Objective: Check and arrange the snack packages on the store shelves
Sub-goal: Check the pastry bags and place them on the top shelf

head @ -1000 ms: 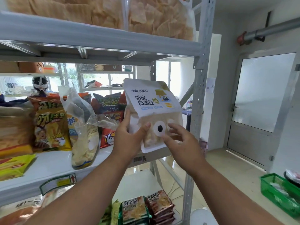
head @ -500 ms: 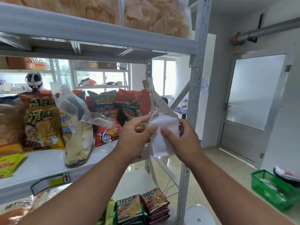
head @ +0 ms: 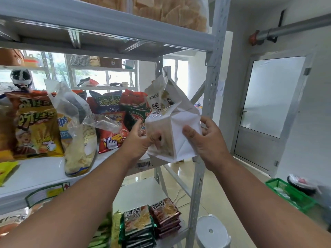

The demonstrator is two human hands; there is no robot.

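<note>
White bread bag: held up in both hands in front of the right end of the middle shelf, just beside the grey upright post. It is turned so a plain white side panel faces the camera; the printed front, with dark Chinese characters, faces left. Its top is crumpled and tilted.
Left hand: grips the bag's lower left side. Fingers reach up behind the bag, and the thumb presses on the near face, so the pack is pinched between them.
Right hand: grips the bag's right side. The thumb lies across the white panel and the fingers curl round the far edge.
Middle shelf, left part: an orange-and-yellow chip bag stands upright near the left edge.
Middle shelf, centre: a clear plastic bag of chips sits at the front edge, with its loose top open and sagging.
Middle shelf, behind the clear bag: a red snack bag, a blue bag and a dark green and red bag stand close together toward the back.
Top shelf: large clear bags of pale crisps.
Lower shelf: stacked flat packets near its right front corner.
Floor: a green basket at the right, and a white stool beside the post's foot.
</note>
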